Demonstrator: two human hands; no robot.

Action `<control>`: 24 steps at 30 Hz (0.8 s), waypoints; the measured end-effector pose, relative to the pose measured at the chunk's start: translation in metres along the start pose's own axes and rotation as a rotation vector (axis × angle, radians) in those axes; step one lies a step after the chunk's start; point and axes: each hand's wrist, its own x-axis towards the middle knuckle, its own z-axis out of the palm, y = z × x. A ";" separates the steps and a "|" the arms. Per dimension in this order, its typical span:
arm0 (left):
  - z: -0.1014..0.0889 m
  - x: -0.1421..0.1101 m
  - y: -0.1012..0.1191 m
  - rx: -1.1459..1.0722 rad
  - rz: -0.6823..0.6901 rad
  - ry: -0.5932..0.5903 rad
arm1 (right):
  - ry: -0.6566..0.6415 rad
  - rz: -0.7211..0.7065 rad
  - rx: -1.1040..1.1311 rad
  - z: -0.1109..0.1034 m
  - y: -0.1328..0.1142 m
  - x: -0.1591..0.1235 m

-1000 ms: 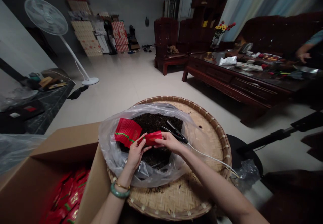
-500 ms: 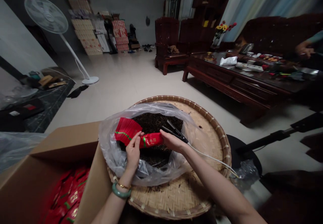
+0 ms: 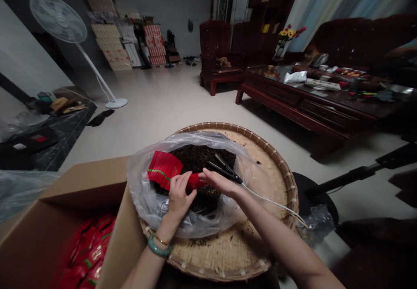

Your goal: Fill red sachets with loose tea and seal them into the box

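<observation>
Between my two hands is a small red packet (image 3: 194,180), mostly covered by my fingers. My left hand (image 3: 180,195), with a green bangle at the wrist, is closed round its left part. My right hand (image 3: 219,181) grips its right end, fingers fairly straight and pressed together. Just left of them, a fanned row of red packets (image 3: 164,169) with a green stripe lies on dark loose leaves (image 3: 195,156) in a clear plastic bag (image 3: 140,193). A black two-armed clamp (image 3: 228,169), its jaws apart and with a white cord, rests at the bag's right side.
The bag sits on a round woven bamboo tray (image 3: 224,258). A cardboard box (image 3: 87,174) at left holds many red packets (image 3: 93,254). A black stand (image 3: 345,178) is at right; a white fan (image 3: 60,20) and a wooden table (image 3: 293,96) stand farther off.
The packet showed its printed face half a second ago; now my left hand has moved over it and covers most of it. My right hand has shifted slightly left. The fanned packets stay put.
</observation>
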 end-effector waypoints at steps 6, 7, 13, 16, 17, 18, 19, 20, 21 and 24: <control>-0.003 0.003 0.006 0.012 0.007 0.061 | -0.043 -0.028 0.017 0.004 -0.005 0.001; -0.004 0.002 0.006 0.006 0.014 0.055 | -0.028 -0.028 0.002 0.006 -0.006 0.001; -0.004 0.002 0.000 -0.031 -0.014 0.087 | 0.016 -0.052 0.068 0.004 -0.011 0.002; -0.003 0.002 -0.003 -0.045 -0.078 0.117 | 0.225 -0.136 0.094 -0.008 -0.005 0.006; -0.003 0.003 -0.004 -0.051 -0.108 0.130 | 0.296 -0.160 0.033 -0.011 0.000 0.008; -0.002 0.003 -0.004 -0.060 -0.139 0.144 | 0.343 -0.179 -0.075 -0.014 0.006 0.009; -0.002 0.003 -0.004 -0.071 -0.171 0.158 | 0.351 -0.189 -0.232 -0.015 0.014 0.011; -0.002 0.003 -0.004 -0.084 -0.201 0.172 | 0.313 -0.204 -0.422 -0.015 0.022 0.012; -0.002 0.003 -0.004 -0.098 -0.228 0.185 | 0.248 -0.217 -0.606 -0.013 0.029 0.013; -0.003 0.004 -0.004 -0.143 -0.294 0.221 | 0.053 -0.209 -1.001 0.000 0.044 0.015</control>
